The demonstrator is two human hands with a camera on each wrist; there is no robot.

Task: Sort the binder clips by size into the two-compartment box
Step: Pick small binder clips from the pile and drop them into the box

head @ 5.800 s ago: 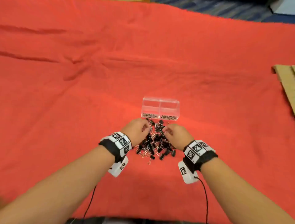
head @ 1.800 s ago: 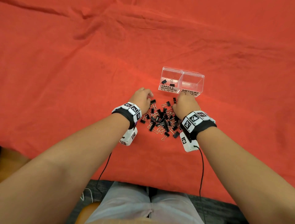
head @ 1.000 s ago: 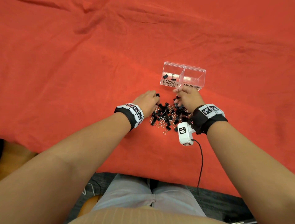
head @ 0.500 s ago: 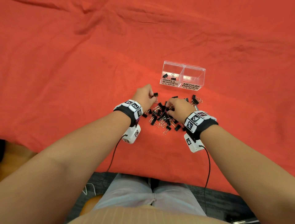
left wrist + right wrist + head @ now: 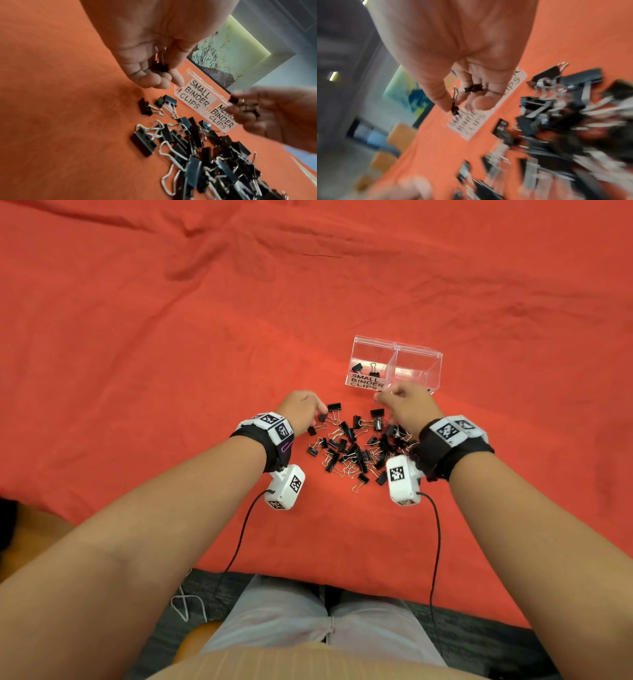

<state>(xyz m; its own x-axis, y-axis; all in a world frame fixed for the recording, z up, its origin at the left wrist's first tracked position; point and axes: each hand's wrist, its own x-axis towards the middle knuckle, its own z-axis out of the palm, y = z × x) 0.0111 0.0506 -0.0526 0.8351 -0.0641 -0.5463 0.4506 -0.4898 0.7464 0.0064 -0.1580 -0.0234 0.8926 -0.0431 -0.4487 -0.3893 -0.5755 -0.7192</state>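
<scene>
Only the wrist views look under the curled fingers: the left hand (image 5: 150, 44) cups a small black clip (image 5: 160, 65) against its palm, and the right hand (image 5: 462, 54) pinches small clips (image 5: 454, 107) at its fingertips, though that view is blurred. In the head view the clear two-compartment box (image 5: 416, 361) sits right of centre, two clips (image 5: 364, 368) in its left compartment, with the loose pile of binder clips (image 5: 352, 448) below it between the wrists. Everything lies on a wrinkled red cloth (image 5: 137, 337); the left wrist view shows a framed picture (image 5: 226, 54) at upper right.

Two binder clips (image 5: 365, 369) lie in one two-compartment box (image 5: 416, 350); the loose pile (image 5: 356, 450) is too tangled to count.
</scene>
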